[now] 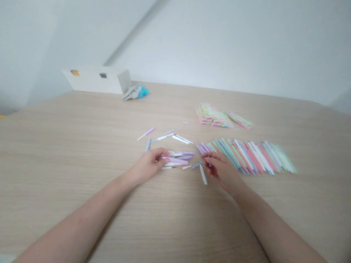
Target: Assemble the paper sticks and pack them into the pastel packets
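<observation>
Fingers [162, 154] of the left hand [145, 167]: lightly curled and close together, lying over a loose cluster of slim pastel plastic sticks [178, 158], with no firm hold evident. Fingers [208, 159] of the right hand [221, 171]: drawn narrow, as if in a pinch, at the inner end of a fanned row of sticks [251, 157] (any item between them hidden, so hold unconfirmed).

Layout status, as visible: majority of sticks already side by side in the fanned row, in pink, green, blue, white and lilac, on a wood-grain tabletop [68, 146]. Remainder still unaligned: the cluster between both hands, a scatter of sticks [164, 137] just beyond it, and a single white stick [203, 174] just beside the right hand.

Farther back, right of centre: a stack of flat pink-and-green packets [211, 116], plus one separate packet [240, 120] just beside it. Printing on the packets: present but too small to read; no brand legible anywhere.

Far edge of the tabletop: a white box [95, 79] with yellow and dark patches, and a grey-and-turquoise cloth bundle [135, 92] against its corner.
</observation>
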Action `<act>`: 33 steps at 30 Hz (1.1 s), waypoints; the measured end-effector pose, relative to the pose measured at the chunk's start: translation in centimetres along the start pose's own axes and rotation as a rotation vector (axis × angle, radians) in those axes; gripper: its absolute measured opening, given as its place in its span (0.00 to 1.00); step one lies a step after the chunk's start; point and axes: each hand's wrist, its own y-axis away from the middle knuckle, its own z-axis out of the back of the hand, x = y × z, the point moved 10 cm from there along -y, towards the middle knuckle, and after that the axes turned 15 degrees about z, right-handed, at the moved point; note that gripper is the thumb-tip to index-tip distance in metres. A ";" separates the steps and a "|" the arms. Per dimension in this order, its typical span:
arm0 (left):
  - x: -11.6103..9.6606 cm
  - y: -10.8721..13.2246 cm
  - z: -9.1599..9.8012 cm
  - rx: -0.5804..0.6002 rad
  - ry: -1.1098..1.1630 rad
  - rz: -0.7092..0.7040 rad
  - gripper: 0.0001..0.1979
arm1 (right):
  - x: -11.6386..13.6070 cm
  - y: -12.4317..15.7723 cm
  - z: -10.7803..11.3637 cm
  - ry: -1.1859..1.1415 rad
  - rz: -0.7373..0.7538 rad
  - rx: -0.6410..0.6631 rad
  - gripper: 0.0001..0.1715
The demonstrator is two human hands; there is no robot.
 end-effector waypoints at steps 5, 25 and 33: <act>0.4 0.0 -0.9 0.104 0.188 0.060 0.12 | -0.3 0.5 -1.3 0.027 -0.011 0.095 0.12; -3.3 2.7 -2.4 0.354 0.580 -0.093 0.18 | -1.0 2.5 -5.1 0.013 -0.061 0.358 0.13; -1.7 2.0 -3.8 0.503 0.834 0.064 0.14 | -0.9 2.4 -4.7 0.015 -0.064 0.316 0.15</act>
